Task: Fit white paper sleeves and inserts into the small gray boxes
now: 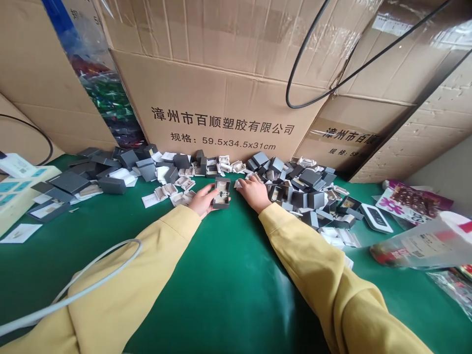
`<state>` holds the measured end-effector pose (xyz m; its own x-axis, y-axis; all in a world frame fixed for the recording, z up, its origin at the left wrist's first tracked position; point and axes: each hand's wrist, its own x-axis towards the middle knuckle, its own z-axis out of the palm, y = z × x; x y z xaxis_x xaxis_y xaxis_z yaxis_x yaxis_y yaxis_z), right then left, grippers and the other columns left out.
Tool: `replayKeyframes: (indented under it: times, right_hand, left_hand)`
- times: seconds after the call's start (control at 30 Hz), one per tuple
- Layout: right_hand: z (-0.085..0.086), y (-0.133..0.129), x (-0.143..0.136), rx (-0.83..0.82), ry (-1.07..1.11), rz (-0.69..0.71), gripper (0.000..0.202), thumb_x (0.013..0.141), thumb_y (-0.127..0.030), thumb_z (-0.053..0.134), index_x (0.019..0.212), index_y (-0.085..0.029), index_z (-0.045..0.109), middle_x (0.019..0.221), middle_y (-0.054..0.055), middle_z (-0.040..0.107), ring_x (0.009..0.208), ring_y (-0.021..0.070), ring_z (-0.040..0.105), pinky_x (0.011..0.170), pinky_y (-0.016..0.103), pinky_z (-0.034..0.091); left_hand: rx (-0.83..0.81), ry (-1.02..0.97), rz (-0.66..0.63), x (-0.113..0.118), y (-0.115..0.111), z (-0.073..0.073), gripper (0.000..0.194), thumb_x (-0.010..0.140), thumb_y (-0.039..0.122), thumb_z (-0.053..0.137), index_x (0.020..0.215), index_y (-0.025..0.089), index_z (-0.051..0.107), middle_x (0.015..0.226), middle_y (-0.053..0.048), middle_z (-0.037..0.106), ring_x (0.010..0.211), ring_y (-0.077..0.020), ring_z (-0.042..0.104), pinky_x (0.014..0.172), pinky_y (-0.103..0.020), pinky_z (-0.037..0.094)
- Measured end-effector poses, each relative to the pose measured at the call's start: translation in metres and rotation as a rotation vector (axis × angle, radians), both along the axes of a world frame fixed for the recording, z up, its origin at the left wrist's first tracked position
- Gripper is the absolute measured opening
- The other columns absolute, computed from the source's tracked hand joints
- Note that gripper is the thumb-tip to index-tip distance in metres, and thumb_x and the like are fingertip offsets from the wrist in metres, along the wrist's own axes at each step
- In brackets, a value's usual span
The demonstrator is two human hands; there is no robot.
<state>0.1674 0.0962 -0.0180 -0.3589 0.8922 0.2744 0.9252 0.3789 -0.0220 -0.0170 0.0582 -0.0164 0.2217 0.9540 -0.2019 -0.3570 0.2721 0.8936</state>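
My left hand (205, 199) is closed around a small dark grey box (221, 201), held upright above the green table. The box's open side faces me and shows a pale insert with small dark marks. My right hand (255, 192) is at the near edge of the right-hand pile, knuckles up and fingers bent. A small whitish piece (238, 183) lies by its thumb; what the fingertips hold is hidden. Beige inserts (177, 198) and white cards lie left of the held box. The pile of dark boxes (309, 178) spreads right of my right hand.
More dark boxes (70, 182) lie at the left beside a power strip (14, 196). Large cartons (221, 98) stand behind. A white device (376, 218), a snack bag (409, 201) and a plastic cup (416, 246) are at the right. A white cable (92, 285) crosses my left sleeve.
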Motion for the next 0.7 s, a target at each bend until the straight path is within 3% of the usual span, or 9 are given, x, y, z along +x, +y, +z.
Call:
replayKeyframes:
  times: [0.17,0.27,0.33,0.43,0.53,0.6,0.7]
  right_hand:
    - [-0.002,0.004,0.006,0.003,-0.053,0.063,0.032,0.093,-0.02,0.032,0.102,-0.012,0.062,0.086,0.016,0.065,0.095,0.0259,0.05,0.084,0.04,0.035]
    - [-0.002,0.007,0.011,-0.001,0.062,0.132,0.032,0.092,-0.019,0.033,0.097,-0.012,0.064,0.082,0.015,0.065,0.092,0.0257,0.051,0.083,0.04,0.036]
    - [-0.003,0.005,0.01,0.011,0.292,0.147,0.028,0.091,-0.022,0.037,0.096,-0.016,0.064,0.08,0.011,0.064,0.091,0.0244,0.052,0.081,0.038,0.039]
    - [-0.006,-0.007,0.004,0.003,0.89,0.085,0.025,0.087,-0.034,0.044,0.098,-0.02,0.062,0.079,0.005,0.063,0.078,0.0188,0.056,0.071,0.032,0.044]
    - [-0.009,-0.025,-0.006,-0.259,1.411,0.092,0.035,0.078,-0.044,0.055,0.104,-0.02,0.056,0.064,-0.002,0.055,0.05,0.0114,0.05,0.051,0.027,0.043]
    - [-0.009,-0.034,-0.011,-0.391,1.595,0.109,0.045,0.069,-0.044,0.064,0.106,-0.021,0.053,0.064,-0.005,0.053,0.048,0.0092,0.049,0.048,0.026,0.044]
    - [-0.008,-0.038,-0.013,-0.453,1.723,0.077,0.052,0.06,-0.041,0.071,0.105,-0.021,0.053,0.069,-0.005,0.054,0.059,0.0095,0.053,0.053,0.024,0.048]
  left_hand:
    - [-0.003,0.04,0.04,0.0,0.001,-0.004,0.038,0.074,0.028,0.066,0.108,0.018,0.054,0.091,-0.008,0.067,0.081,-0.0197,0.066,0.064,-0.03,0.055]
    - [0.012,0.043,0.032,0.0,0.0,-0.004,0.037,0.075,0.028,0.065,0.109,0.017,0.054,0.093,-0.008,0.066,0.082,-0.0197,0.065,0.066,-0.031,0.055]
    - [0.015,0.039,0.028,0.0,-0.001,-0.004,0.037,0.076,0.028,0.063,0.11,0.016,0.053,0.094,-0.009,0.066,0.084,-0.0202,0.065,0.067,-0.032,0.055]
    - [0.015,0.039,0.012,0.0,-0.002,-0.003,0.04,0.077,0.028,0.062,0.113,0.017,0.051,0.095,-0.009,0.066,0.086,-0.021,0.065,0.069,-0.033,0.054]
    - [0.021,0.068,0.049,0.002,-0.002,-0.003,0.038,0.077,0.028,0.061,0.113,0.018,0.05,0.092,-0.007,0.066,0.084,-0.0203,0.065,0.069,-0.033,0.054]
    - [0.026,0.111,0.13,0.003,-0.002,-0.004,0.034,0.078,0.027,0.06,0.11,0.019,0.051,0.088,-0.005,0.066,0.081,-0.019,0.064,0.066,-0.031,0.054]
    - [0.05,0.191,0.21,0.005,-0.002,-0.009,0.033,0.078,0.027,0.058,0.109,0.021,0.05,0.084,-0.003,0.065,0.077,-0.0181,0.063,0.061,-0.028,0.052]
